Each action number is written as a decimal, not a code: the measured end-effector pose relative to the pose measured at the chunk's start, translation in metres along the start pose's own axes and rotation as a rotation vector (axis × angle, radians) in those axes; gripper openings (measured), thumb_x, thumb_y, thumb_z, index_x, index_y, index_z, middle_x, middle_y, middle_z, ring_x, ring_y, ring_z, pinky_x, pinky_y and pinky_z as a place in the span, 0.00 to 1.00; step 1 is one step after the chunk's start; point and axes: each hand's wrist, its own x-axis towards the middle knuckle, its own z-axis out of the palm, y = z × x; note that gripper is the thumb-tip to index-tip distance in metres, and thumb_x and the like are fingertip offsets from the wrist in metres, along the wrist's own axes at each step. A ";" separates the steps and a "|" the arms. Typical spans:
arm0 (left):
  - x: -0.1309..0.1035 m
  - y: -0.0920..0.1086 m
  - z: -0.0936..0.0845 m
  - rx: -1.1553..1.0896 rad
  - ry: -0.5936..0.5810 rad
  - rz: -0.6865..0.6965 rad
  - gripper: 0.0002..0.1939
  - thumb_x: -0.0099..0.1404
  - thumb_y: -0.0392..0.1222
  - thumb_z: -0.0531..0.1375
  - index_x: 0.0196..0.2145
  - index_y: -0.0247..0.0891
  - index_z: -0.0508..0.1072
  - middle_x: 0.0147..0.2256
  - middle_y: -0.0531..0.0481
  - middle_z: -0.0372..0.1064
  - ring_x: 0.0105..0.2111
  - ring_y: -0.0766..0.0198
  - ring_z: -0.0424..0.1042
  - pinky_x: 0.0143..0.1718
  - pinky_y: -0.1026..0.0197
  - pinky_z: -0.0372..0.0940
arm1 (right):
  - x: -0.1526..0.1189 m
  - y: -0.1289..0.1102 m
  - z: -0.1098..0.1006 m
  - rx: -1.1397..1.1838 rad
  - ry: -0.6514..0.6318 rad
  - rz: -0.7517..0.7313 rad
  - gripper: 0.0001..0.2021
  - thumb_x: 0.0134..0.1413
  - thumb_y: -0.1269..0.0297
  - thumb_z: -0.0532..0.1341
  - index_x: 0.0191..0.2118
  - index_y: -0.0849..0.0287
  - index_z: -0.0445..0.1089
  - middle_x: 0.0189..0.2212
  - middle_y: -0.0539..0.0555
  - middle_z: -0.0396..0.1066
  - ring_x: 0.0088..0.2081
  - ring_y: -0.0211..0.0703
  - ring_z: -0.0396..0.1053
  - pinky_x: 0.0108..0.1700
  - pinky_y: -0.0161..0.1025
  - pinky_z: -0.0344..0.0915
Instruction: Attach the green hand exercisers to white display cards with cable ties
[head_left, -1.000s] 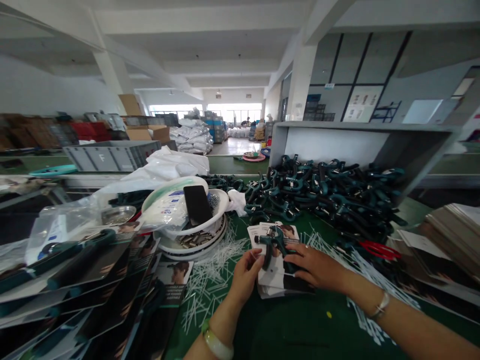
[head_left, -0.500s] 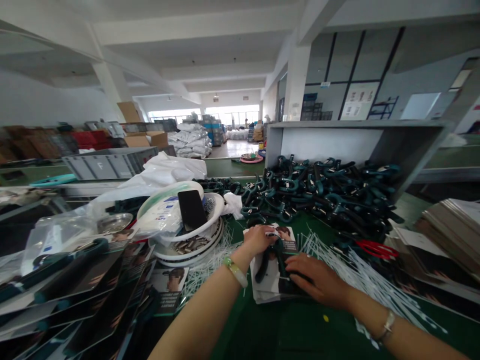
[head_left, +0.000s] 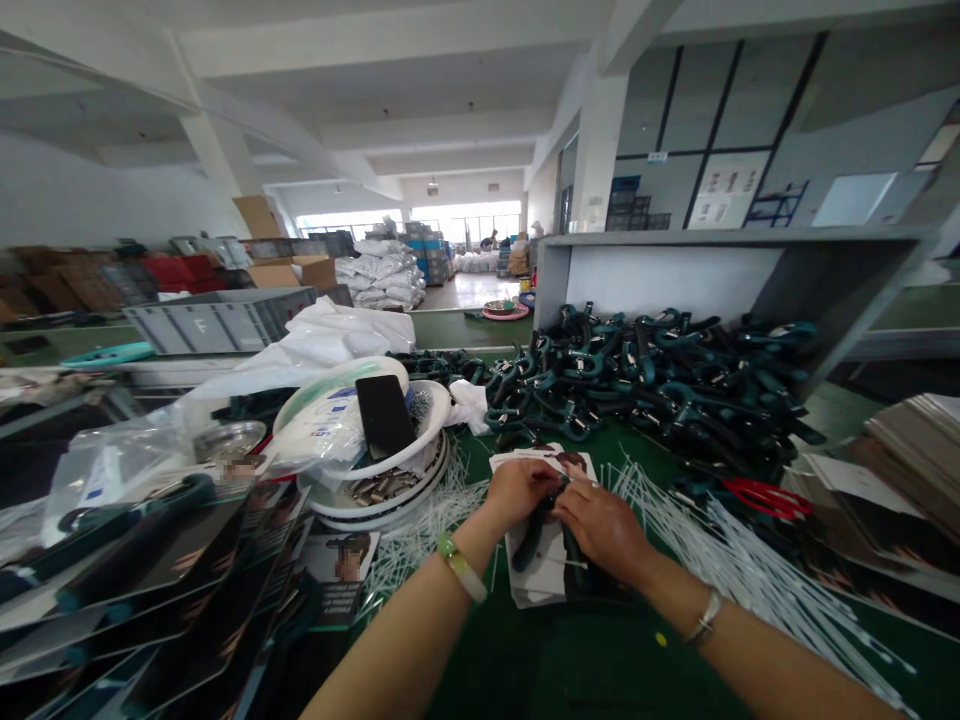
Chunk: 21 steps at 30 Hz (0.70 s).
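A dark green two-handled hand tool (head_left: 531,543) lies on a stack of printed cards (head_left: 540,588) in front of me; its exact kind is unclear. My left hand (head_left: 521,492) is closed at the tool's upper end, fingertips pinched together. Close against it, my right hand (head_left: 604,525) is closed too, fingers bunched over the tool's head. What sits between the fingertips is hidden. From under the right hand a thin white cable tie (head_left: 574,564) sticks out across the handle. Loose white cable ties (head_left: 757,555) lie right of the cards, and more cable ties (head_left: 427,530) lie left.
A heap of similar green tools (head_left: 660,380) spills from a tipped grey crate (head_left: 551,285). Left are carded tools (head_left: 172,560) and stacked white basins (head_left: 442,410) with a black phone (head_left: 384,415). Red-handled scissors (head_left: 769,497) and card stacks (head_left: 900,460) lie right.
My right hand has moved up and left from the tool's handle to its head, meeting the left hand. A white tie end now shows below the right hand.
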 end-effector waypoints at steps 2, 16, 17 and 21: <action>-0.004 -0.001 0.001 0.013 0.010 0.020 0.07 0.57 0.41 0.60 0.32 0.42 0.78 0.33 0.52 0.76 0.35 0.62 0.72 0.39 0.62 0.63 | -0.006 0.004 0.005 0.124 0.099 0.064 0.11 0.59 0.64 0.51 0.33 0.58 0.70 0.38 0.58 0.70 0.49 0.50 0.64 0.48 0.44 0.62; -0.024 0.014 -0.003 0.207 0.038 0.092 0.07 0.60 0.40 0.58 0.34 0.44 0.77 0.34 0.51 0.75 0.36 0.62 0.70 0.40 0.60 0.60 | -0.017 -0.002 0.021 0.600 0.184 0.327 0.13 0.55 0.55 0.54 0.29 0.57 0.70 0.27 0.52 0.67 0.30 0.42 0.65 0.33 0.38 0.62; -0.024 0.016 -0.004 0.238 0.033 0.088 0.07 0.60 0.41 0.58 0.34 0.44 0.77 0.34 0.51 0.74 0.36 0.61 0.70 0.39 0.60 0.60 | -0.018 -0.002 0.021 0.612 0.194 0.332 0.13 0.55 0.55 0.55 0.29 0.57 0.70 0.27 0.52 0.67 0.30 0.42 0.65 0.32 0.38 0.62; -0.025 0.023 -0.008 0.369 0.006 0.106 0.09 0.62 0.42 0.55 0.35 0.45 0.76 0.35 0.50 0.73 0.37 0.59 0.69 0.40 0.57 0.58 | -0.021 -0.003 0.022 0.644 0.232 0.339 0.12 0.55 0.55 0.55 0.29 0.57 0.70 0.28 0.52 0.66 0.30 0.42 0.65 0.31 0.38 0.62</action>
